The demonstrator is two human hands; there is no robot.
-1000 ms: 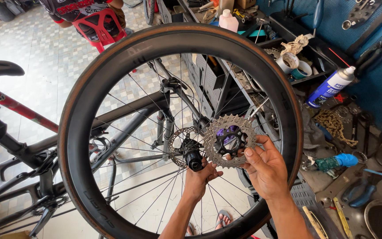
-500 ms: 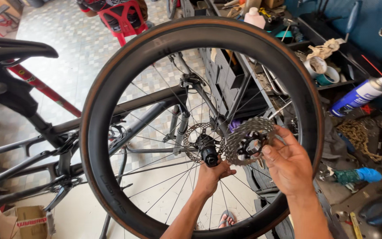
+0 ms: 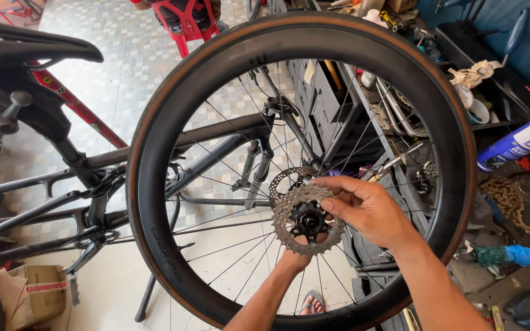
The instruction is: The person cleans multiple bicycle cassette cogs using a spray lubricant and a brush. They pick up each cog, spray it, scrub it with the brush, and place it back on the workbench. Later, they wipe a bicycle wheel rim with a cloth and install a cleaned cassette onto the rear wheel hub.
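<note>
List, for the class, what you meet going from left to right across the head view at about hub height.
Dark bike frame tubes → left side of the wheel's black rim → silver cassette at the hub → right hand → right side of the rim → rusty chain.

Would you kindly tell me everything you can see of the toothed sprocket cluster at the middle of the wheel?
The silver toothed metal sprocket cluster sits on the hub of the black deep-rimmed bicycle wheel, facing the camera, with a dark centre and stacked rings of pointed teeth. The right hand grips its right edge with fingers curled over the top. The left hand reaches up behind the spokes to below the cluster. A perforated brake disc shows behind it.
</note>
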